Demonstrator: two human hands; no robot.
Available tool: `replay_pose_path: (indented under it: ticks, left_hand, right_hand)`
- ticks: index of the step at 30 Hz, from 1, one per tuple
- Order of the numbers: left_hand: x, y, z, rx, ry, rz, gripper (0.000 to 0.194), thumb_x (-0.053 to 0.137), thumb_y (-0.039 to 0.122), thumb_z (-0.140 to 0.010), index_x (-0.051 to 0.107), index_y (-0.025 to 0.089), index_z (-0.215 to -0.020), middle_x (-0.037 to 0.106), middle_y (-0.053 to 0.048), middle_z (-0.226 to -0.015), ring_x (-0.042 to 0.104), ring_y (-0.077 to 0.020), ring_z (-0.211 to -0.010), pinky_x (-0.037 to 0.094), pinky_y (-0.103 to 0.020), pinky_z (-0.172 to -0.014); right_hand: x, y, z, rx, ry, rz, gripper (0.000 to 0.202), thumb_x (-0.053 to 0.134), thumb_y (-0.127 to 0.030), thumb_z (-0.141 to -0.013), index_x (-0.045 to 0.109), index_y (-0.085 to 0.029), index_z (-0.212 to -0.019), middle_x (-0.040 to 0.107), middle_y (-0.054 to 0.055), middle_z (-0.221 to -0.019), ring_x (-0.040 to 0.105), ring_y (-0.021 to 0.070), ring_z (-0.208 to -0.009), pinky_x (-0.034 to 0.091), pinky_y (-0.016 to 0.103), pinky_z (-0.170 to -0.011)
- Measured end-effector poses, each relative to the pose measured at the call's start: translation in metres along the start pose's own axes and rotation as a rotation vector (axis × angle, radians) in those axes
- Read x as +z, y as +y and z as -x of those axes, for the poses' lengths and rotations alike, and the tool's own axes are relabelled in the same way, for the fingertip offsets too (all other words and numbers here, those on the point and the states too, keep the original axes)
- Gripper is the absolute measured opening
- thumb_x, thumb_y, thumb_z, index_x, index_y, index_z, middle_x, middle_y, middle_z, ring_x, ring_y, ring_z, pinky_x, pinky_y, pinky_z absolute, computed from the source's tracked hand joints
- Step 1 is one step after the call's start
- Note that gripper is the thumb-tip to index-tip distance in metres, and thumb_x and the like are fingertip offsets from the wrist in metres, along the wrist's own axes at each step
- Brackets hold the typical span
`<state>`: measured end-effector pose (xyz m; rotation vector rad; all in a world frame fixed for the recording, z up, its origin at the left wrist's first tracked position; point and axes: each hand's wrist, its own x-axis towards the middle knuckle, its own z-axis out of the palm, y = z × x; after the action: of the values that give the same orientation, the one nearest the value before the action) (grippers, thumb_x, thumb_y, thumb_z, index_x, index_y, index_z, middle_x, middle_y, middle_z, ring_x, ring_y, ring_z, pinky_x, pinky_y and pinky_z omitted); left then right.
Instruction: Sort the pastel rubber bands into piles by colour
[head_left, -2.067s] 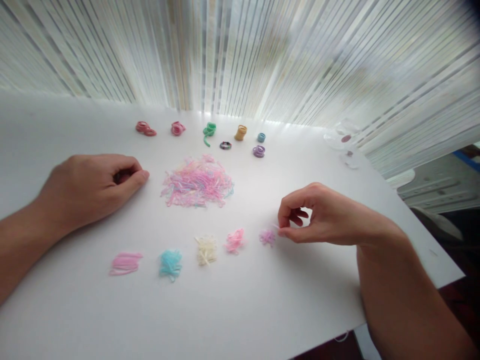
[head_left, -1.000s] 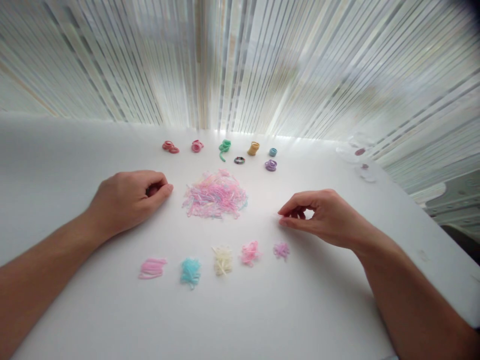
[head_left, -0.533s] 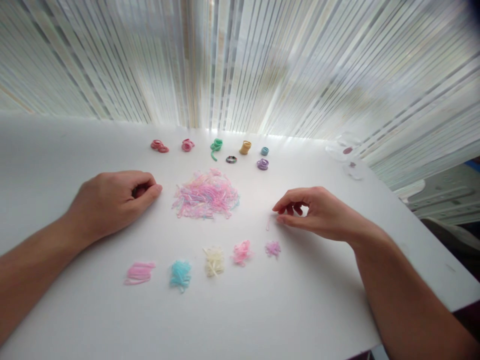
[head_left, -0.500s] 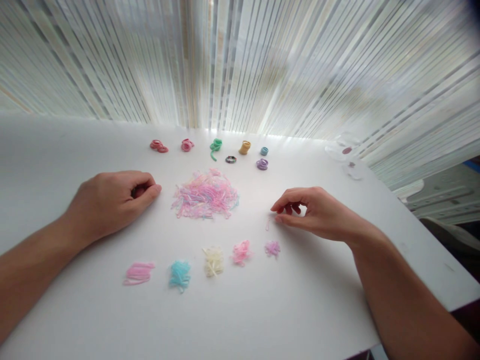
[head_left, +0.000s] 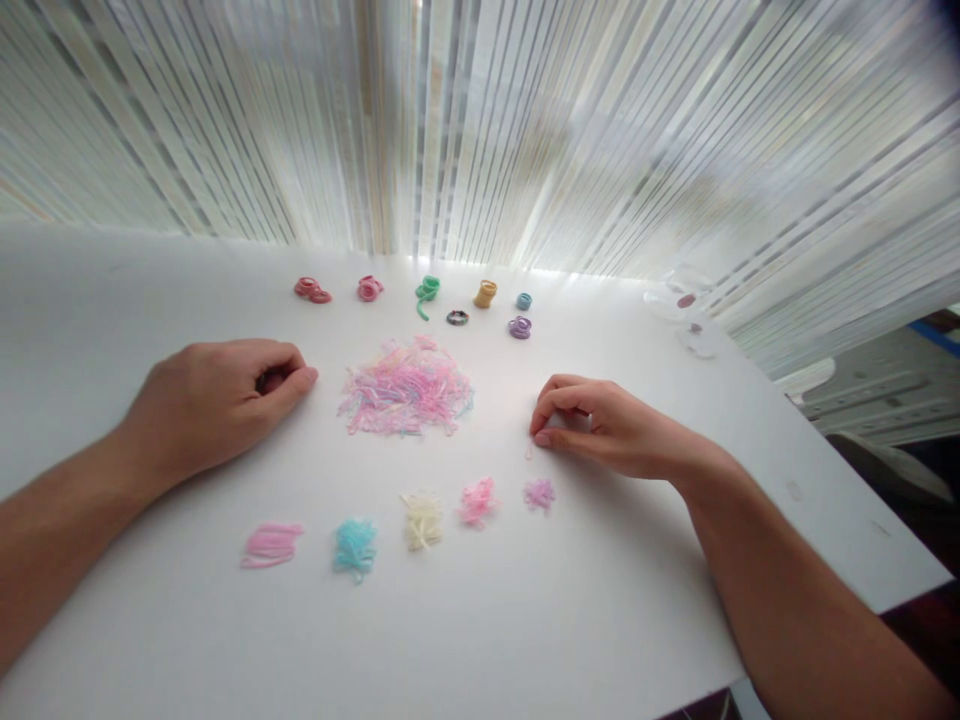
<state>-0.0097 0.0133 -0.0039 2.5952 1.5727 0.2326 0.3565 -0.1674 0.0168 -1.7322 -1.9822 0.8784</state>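
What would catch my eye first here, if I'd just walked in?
Probably the tangled pink pile at the middle of the white table, between the left hand and the right hand. Nearer the viewer, five small bunches form a row, with the turquoise one standing out. Beyond the pile, colourful coils sit near the striped curtain.

Pile (head_left: 409, 388) on table (head_left: 450, 640), coils (head_left: 485, 296) behind, bundles (head_left: 355, 547) before.
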Motion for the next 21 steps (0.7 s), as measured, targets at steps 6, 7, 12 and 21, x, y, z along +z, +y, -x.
replay_pose_path:
  ticks: [6,7,12,21]
  left_hand:
    - [-0.0006,0.0009,-0.0007,0.002,-0.004,0.001,0.044,0.041,0.063,-0.087,0.065,0.027,-0.082,0.069,-0.002,-0.080,0.058,-0.0220,-0.073,0.035,-0.034,-0.067]
    - [-0.0008,0.0012,-0.0008,0.001,-0.006,0.000,0.043,0.041,0.063,-0.087,0.065,0.027,-0.082,0.069,-0.002,-0.080,0.058,-0.0220,-0.073,0.035,-0.034,-0.067]
    - [0.0002,0.0017,-0.0009,0.009,0.012,0.009,0.043,0.042,0.062,-0.087,0.065,0.027,-0.080,0.069,-0.002,-0.078,0.058,-0.0221,-0.072,0.035,-0.034,-0.066]
    - [-0.0007,0.0023,-0.0003,-0.003,0.000,0.008,0.042,0.042,0.063,-0.087,0.064,0.027,-0.080,0.068,-0.002,-0.078,0.057,-0.0223,-0.072,0.034,-0.033,-0.067]
  right_hand:
    - [0.0007,-0.0010,-0.0013,-0.056,-0.039,0.047,0.012,0.063,-0.026,-0.101,0.072,-0.020,-0.096,0.065,0.007,-0.104,0.060,0.0170,-0.084,0.049,0.030,-0.075]
    - [0.0006,-0.0007,-0.0012,-0.068,-0.042,0.056,0.013,0.062,-0.027,-0.102,0.071,-0.020,-0.097,0.065,0.007,-0.104,0.060,0.0174,-0.086,0.049,0.031,-0.076]
    - [0.0002,0.0019,0.0008,-0.074,-0.042,0.062,0.014,0.059,-0.029,-0.104,0.068,-0.021,-0.097,0.065,0.007,-0.105,0.061,0.0183,-0.088,0.049,0.031,-0.077]
    - [0.0007,0.0006,0.0019,-0.043,-0.035,0.067,0.020,0.059,-0.035,-0.106,0.067,-0.020,-0.095,0.065,0.007,-0.105,0.059,0.0168,-0.084,0.047,0.030,-0.074]
